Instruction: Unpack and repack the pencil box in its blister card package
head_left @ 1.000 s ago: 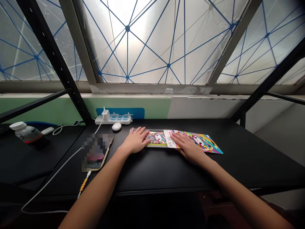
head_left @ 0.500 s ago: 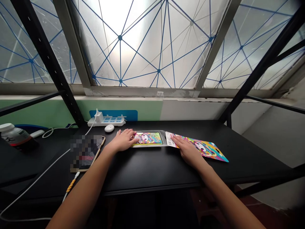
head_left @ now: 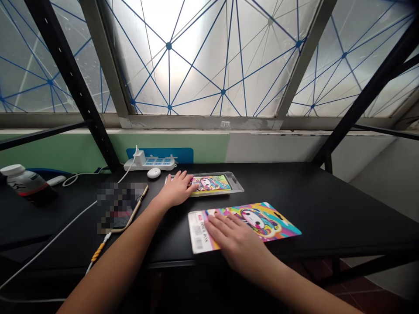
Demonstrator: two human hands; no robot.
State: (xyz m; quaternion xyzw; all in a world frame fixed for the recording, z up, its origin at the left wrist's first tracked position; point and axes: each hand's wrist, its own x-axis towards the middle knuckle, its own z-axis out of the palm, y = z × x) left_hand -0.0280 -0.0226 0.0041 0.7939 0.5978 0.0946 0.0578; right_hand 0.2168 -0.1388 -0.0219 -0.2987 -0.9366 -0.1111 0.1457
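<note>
My left hand (head_left: 177,189) lies flat with fingers spread on the left end of a clear plastic package (head_left: 214,183) holding a colourful cartoon print, at the back of the black table (head_left: 327,205). My right hand (head_left: 236,239) rests flat, fingers stretched out, on a colourful cartoon card (head_left: 248,222) with a white label strip at its left end. That card sits near the table's front edge, apart from the package.
A phone (head_left: 122,207) on a white cable lies left of my left hand. Behind it are a white power strip (head_left: 149,163), a small white oval case (head_left: 153,173) and a white-capped bottle (head_left: 26,183) far left. Black shelf posts frame the table.
My right hand has slid the colourful card away from the clear package toward the table's front edge. My left hand stays on the package.
</note>
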